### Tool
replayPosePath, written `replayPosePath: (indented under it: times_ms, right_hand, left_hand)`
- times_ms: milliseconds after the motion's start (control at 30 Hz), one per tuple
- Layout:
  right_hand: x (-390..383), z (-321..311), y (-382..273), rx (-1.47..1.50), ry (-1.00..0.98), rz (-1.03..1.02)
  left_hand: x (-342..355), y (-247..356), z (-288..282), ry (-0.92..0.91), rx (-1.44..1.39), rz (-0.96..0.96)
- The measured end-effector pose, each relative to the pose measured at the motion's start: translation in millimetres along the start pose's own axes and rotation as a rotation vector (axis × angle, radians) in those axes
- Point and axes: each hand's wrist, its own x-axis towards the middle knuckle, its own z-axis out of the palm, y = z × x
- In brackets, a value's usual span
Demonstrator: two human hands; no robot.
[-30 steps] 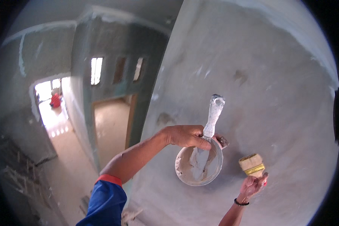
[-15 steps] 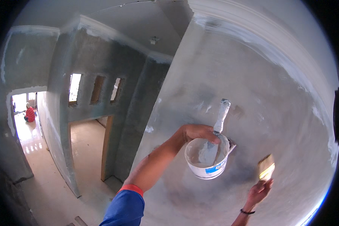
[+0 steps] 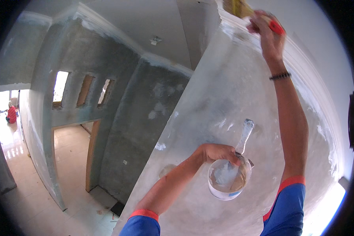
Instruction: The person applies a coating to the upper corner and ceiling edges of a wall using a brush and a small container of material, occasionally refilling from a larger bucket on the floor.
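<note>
While left fingers grip tub and scraper, right fingers clutch brush (partly cut off).

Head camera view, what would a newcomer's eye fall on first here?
Probably the raised right hand at upper right, holding a brush cut off by the top edge, near the white cornice. Lower, right of centre, the left hand holds a white tub with a pale-handled scraper. Far left, a person in red shows in a bright doorway.
</note>
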Motion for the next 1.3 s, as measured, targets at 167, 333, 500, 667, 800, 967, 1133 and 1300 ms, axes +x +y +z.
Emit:
replayPosePath:
  times_ms: [167, 333, 500, 667, 800, 967, 1133, 1300]
  right_hand:
    - [44.0, 70.6, -22.1, -0.065, -0.045, -0.026]
    - [77.6, -7.0, 43.4, -1.052, -0.184, -0.742]
    - [17.3, -86.6, 7.6, -1.117, -0.085, -0.457]
    - [11.2, -32.3, -9.1, -0.794, -0.116, -0.545]
    - [72.2, 50.4, 9.3, -0.819, -0.276, -0.920]
    - [89.8, 63.7, 12.5, -1.065, -0.383, -0.777]
    - [43.7, 7.7, -9.0, -1.393, -0.358, -0.588]
    - [35.7, 38.6, 0.0, -1.461, -0.369, -0.672]
  left_hand:
    - [-2.9, 1.7, 3.4, 0.017, 0.077, 0.038]
    - [3.9, 1.5, 2.3, -0.060, 0.085, 0.018]
    - [2.5, -4.0, 0.5, -0.025, 0.066, 0.054]
    - [6.7, -7.4, -3.8, -0.072, 0.064, 0.030]
    - [12.1, -7.4, -3.9, -0.072, 0.139, 0.057]
    - [6.5, -7.2, -1.1, -0.075, 0.092, 0.095]
    - [-2.6, -2.3, 0.4, -0.027, 0.084, 0.076]
    - [15.7, -14.1, -5.1, -0.065, 0.138, 0.090]
